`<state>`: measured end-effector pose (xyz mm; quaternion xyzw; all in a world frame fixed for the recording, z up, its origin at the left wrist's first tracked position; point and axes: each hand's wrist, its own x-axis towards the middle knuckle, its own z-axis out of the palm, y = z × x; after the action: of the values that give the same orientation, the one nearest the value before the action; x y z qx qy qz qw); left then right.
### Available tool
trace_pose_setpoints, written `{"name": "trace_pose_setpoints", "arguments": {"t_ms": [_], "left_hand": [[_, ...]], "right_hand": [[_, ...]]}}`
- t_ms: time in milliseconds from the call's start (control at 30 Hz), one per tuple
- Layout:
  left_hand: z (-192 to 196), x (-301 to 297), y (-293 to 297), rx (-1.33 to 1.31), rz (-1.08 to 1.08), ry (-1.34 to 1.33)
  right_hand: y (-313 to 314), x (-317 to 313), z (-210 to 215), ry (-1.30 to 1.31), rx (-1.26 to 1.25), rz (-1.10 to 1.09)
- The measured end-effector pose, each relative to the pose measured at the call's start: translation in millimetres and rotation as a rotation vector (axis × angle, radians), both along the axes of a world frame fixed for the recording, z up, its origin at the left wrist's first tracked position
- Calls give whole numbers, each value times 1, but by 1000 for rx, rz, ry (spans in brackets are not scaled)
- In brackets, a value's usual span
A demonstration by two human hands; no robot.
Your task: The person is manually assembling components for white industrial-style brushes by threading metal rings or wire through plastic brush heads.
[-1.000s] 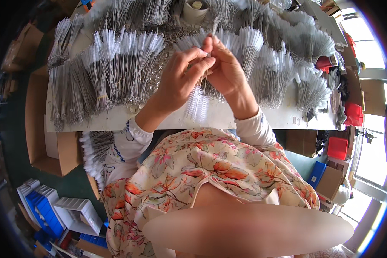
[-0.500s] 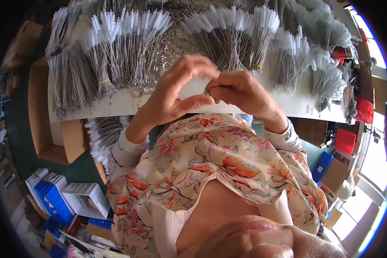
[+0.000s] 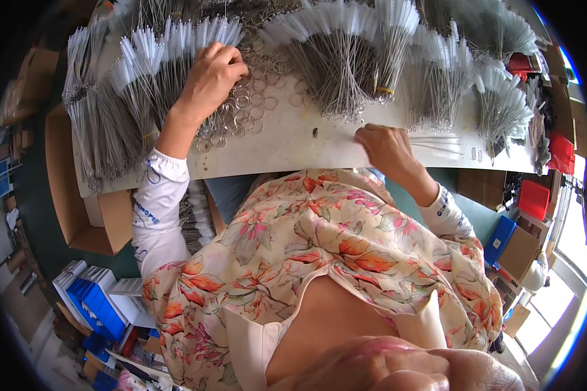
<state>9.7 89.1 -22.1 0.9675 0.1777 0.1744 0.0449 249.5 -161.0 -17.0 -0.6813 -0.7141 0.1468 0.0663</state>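
My left hand [image 3: 214,79] reaches to the far left over the white-bristled wire brushes [image 3: 143,62], beside a pile of metal rings [image 3: 257,85]. Its fingers are curled and pinched; what they grip, if anything, is hidden. Near the table's front edge, my right hand [image 3: 386,151] is closed, knuckles up, just short of a thick bundle of wire brushes [image 3: 342,72]. I cannot make out anything in its fingers. Right of this hand, a few loose brushes [image 3: 437,144] lie flat on the table. A small dark bit [image 3: 315,132] lies between my hands.
The white table [image 3: 280,150] carries more brush bundles [image 3: 437,78] along its right side. An open cardboard box [image 3: 78,189] stands left of the table. Blue and white bins [image 3: 98,303] are at lower left; a red bin [image 3: 533,199] is at right.
My hands were together in front of my chest, fingers nearly meeting. Since then, the left has moved far left over the brushes and rings, and the right has dropped rightward to the table.
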Motion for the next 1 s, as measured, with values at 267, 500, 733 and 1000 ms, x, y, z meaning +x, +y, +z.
{"name": "trace_pose_setpoints", "arguments": {"t_ms": [267, 500, 733, 1000], "left_hand": [[20, 4, -14, -175, -5, -353], [52, 17, -88, -1053, 198, -850], [63, 16, -98, -1742, 132, -1168], [72, 2, -93, -251, -3, -714]], "right_hand": [[49, -28, 52, 967, 157, -205], [91, -61, 80, 1266, 144, -76], [84, -83, 75, 1210, 343, -70], [76, -85, 78, 1250, 294, -27]]}}
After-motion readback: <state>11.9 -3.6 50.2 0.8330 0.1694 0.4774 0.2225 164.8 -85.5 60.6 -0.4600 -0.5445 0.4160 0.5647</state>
